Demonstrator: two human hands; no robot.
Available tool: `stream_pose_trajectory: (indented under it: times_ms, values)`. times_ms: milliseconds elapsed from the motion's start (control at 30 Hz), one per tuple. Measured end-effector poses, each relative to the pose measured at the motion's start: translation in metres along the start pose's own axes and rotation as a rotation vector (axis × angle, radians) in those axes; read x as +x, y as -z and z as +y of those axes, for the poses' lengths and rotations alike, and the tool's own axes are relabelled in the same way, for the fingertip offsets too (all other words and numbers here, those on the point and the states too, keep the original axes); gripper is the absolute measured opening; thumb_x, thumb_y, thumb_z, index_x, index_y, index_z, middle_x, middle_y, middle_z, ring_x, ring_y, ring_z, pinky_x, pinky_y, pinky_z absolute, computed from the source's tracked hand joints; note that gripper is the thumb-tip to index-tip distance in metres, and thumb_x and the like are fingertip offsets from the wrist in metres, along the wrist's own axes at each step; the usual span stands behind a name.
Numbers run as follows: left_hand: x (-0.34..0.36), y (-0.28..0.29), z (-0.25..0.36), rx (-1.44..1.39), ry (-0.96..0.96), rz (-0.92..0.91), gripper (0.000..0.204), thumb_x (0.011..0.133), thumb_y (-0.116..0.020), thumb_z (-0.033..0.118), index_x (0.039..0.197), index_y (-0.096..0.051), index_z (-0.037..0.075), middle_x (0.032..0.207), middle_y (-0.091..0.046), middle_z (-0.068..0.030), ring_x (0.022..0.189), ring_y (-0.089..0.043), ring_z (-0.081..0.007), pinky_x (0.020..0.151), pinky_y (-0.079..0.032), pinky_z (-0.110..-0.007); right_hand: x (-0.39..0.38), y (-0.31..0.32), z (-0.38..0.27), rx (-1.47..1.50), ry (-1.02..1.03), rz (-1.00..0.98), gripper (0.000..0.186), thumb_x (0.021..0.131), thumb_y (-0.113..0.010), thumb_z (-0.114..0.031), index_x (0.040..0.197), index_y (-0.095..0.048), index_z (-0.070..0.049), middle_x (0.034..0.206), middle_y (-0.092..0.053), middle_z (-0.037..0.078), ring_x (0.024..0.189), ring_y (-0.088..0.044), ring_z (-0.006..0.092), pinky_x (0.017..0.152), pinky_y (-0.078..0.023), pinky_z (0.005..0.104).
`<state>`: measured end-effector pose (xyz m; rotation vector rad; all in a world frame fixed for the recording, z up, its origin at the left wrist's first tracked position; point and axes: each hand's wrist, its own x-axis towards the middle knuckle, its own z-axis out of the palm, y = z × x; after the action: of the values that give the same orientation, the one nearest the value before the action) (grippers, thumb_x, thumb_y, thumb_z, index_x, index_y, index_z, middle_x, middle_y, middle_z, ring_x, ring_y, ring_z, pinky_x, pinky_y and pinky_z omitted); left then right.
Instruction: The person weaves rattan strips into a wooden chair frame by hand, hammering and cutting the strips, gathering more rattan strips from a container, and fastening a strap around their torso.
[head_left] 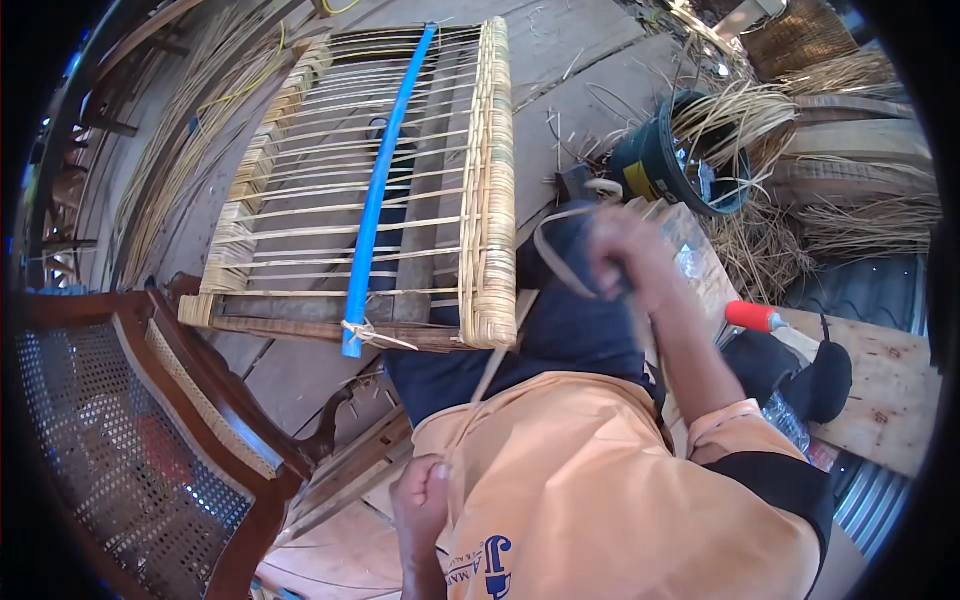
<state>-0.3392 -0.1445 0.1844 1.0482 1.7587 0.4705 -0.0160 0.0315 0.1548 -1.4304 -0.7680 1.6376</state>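
A wooden frame (330, 328) lies ahead of me, its two sides wrapped in pale cane and several thin cane strands stretched across it. Over and under these strands runs a blue flat bar (375, 200), tied with cane at its near end. My left hand (420, 497) is closed beside my apron, thumb on top, at the end of a pale cane strip (486, 378) that runs up toward the frame's near right corner. Above my right thigh, my right hand (632, 258) is curled and blurred by motion. A loop of cane bends out from its fingers.
A dark green bucket (650, 150) with cane scraps stands at the far right, amid loose cane piles (760, 250). A red-handled tool (752, 316) rests on boards at right. Left of me stands a chair part with woven cane (130, 430). Long cane strands (200, 130) lie at far left.
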Motion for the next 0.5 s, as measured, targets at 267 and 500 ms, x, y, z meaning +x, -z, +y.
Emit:
stream_pose_trajectory:
  times_ms: [267,500]
  values:
    - [0.026,-0.019,-0.025,-0.062,-0.03,0.125,0.018,0.086,-0.059,0.015,0.092,-0.061,-0.001,0.075,-0.062,-0.012,0.065,-0.057,-0.0161,0.064,-0.046,-0.026,-0.02,0.134,0.122,-1.12,-0.045,0.331,0.036,0.091,-0.047,-0.033,0.096,-0.055,0.002,0.079,-0.061,0.022,0.075,-0.06,0.0382,0.068,-0.045,0.0438]
    - [0.038,-0.022,0.001,-0.561,0.103,-0.101,0.022,0.092,-0.048,0.015,0.082,-0.059,-0.002,0.06,-0.044,0.0023,0.054,-0.037,-0.005,0.049,-0.032,-0.02,-0.06,0.108,0.126,-1.064,-0.002,0.295,0.027,0.087,-0.053,-0.019,0.103,-0.061,0.002,0.08,-0.063,0.014,0.07,-0.061,0.0238,0.065,-0.047,0.0351]
